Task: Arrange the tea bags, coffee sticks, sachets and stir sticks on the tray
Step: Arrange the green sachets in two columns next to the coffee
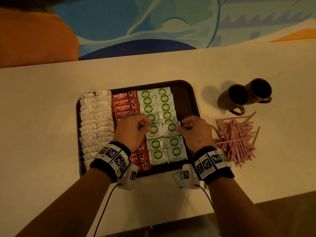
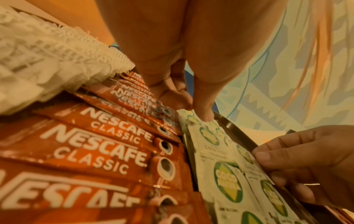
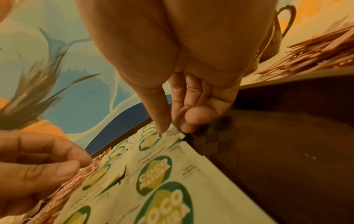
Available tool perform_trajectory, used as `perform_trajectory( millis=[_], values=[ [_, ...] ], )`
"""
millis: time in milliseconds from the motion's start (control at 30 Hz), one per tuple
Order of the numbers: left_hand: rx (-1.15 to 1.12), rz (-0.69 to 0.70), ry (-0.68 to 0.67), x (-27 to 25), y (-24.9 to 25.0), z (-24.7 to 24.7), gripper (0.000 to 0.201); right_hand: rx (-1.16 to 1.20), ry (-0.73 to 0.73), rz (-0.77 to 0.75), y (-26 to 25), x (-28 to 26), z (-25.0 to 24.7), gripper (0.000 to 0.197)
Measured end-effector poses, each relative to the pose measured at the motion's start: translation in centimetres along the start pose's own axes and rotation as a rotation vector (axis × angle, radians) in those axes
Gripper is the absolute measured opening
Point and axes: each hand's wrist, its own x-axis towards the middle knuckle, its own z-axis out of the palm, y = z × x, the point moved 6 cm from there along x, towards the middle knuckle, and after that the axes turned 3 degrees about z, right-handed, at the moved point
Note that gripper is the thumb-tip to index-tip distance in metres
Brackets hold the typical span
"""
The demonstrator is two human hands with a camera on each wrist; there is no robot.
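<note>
My left hand (image 1: 132, 129) and right hand (image 1: 196, 130) work the middle of the dark tray (image 1: 191, 100), each pinching the far corner of one Coco Natura sugar sachet: the left sachet (image 1: 154, 131) between thumb and forefinger, the right sachet (image 1: 171, 129) the same way, the other fingers curled in. Both packets lie in the two sachet columns (image 1: 157, 103), overlapping their neighbours, beside the Nescafé Classic coffee sticks (image 1: 124, 103) and the tea bags (image 1: 97, 117) at the tray's left. The striped stir sticks (image 1: 236, 139) sit heaped on the pale surface (image 1: 51, 117) to the right, not yet on the tray, near two brown mugs (image 1: 244, 96). These sachets look feather-light, thin and glossy, likely to slide over one another, so a sealed edge or corner seems the safest hold.
</note>
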Motion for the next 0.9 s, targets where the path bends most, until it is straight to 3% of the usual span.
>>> perform_trajectory(
  millis=[400,567,900],
  values=[
    [0.033,0.036,0.050,-1.1,0.1,-1.5,0.009,-0.017,0.019,0.003,0.2,-0.2,0.1,0.020],
    [0.029,0.044,0.054,-1.5,0.6,-1.8,0.010,0.001,0.100,-0.006,0.2,-1.2,-1.6,0.019],
    [-0.003,0.174,-0.187,-3.5,5.0,2.4,0.012,0.144,0.229,0.147,5.6,-6.7,-6.4,0.017]
  ],
)
